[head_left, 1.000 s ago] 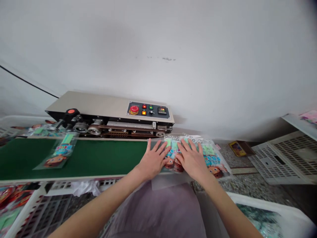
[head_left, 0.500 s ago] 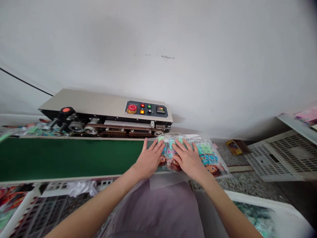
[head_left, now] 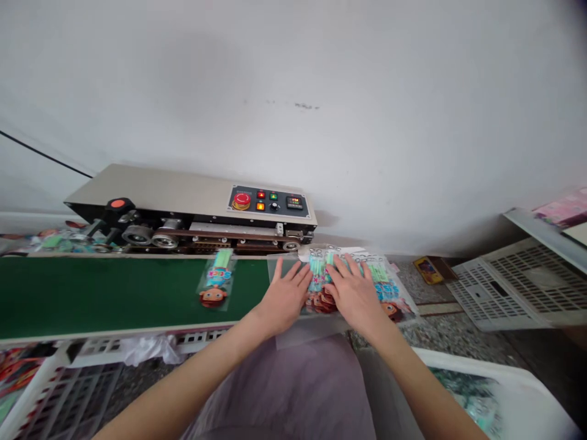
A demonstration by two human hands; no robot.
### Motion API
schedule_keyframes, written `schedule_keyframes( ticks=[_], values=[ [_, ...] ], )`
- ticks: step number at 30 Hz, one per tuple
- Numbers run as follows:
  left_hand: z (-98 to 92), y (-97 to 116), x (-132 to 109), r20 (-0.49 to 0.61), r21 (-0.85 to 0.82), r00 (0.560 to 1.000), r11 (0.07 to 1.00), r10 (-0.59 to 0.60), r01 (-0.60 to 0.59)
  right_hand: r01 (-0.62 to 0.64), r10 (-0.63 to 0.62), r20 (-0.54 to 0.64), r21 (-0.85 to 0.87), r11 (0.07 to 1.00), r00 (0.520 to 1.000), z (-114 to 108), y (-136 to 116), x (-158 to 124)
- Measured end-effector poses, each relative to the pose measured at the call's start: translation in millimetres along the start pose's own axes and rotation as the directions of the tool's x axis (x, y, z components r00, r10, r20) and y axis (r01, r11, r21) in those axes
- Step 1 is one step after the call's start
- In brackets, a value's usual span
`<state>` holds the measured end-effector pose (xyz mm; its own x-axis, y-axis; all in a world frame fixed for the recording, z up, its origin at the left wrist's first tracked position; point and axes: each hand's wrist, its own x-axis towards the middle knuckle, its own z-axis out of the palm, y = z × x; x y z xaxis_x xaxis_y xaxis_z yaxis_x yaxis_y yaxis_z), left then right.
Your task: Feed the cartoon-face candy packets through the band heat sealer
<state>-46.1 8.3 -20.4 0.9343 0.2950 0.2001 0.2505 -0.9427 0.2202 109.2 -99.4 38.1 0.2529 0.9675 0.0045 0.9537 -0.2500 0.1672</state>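
Observation:
My left hand (head_left: pixel 285 297) lies flat with fingers spread near the right end of the green conveyor belt (head_left: pixel 137 293), at the left edge of a row of overlapping clear packets (head_left: pixel 318 275). Those packets show green sticks and brown cartoon heads. My right hand (head_left: pixel 356 297) rests on the same packets, fingers stretched out. More packets (head_left: pixel 387 293) continue to its right. A single packet (head_left: pixel 217 278) rides on the belt, left of my left hand and in front of the sealing machine (head_left: pixel 197 198). What lies beneath my palms is hidden.
The machine's control panel (head_left: pixel 270 201) has a red stop button and lit displays. White crates (head_left: pixel 504 290) stand at the right beside a small yellow box (head_left: pixel 426 270). A white tub (head_left: pixel 527 391) is at the lower right, another crate (head_left: pixel 50 391) at the lower left.
One packet has come onto the belt left of my left hand, out from where my hands were. Both hands stay over the row, with the left one shifted slightly right.

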Motion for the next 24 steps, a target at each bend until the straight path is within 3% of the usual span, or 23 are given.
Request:
schedule_keyframes(
  ticks=[4, 10, 13, 18, 24],
  values=[
    [6.9, 1, -5, -0.045, 0.067, 0.999, 0.997, -0.025, 0.028, 0.075, -0.075, 0.002, 0.039, 0.996, 0.997, 3, -8, -3],
    [-2.5, -4, -3, -0.031, 0.076, 0.997, 0.994, -0.072, 0.075, -0.063, 0.063, -0.013, -0.031, 0.998, 0.998, 7, -10, -4],
    [-3.2, -4, 2, -0.032, 0.034, 0.995, 0.995, -0.091, 0.092, -0.058, 0.058, -0.006, -0.027, 0.998, 0.998, 8, -11, -3],
    [10.7, -6, 3, -0.016, -0.014, 1.000, 1.000, 0.021, -0.021, -0.066, 0.067, 0.020, -0.027, 0.997, 0.998, 12, -13, -1],
    [14.0, -10, -2, -0.010, 0.075, 0.998, 0.995, -0.070, 0.070, -0.059, 0.060, 0.040, -0.032, 0.998, 0.997, 12, -12, 1]
  ],
)
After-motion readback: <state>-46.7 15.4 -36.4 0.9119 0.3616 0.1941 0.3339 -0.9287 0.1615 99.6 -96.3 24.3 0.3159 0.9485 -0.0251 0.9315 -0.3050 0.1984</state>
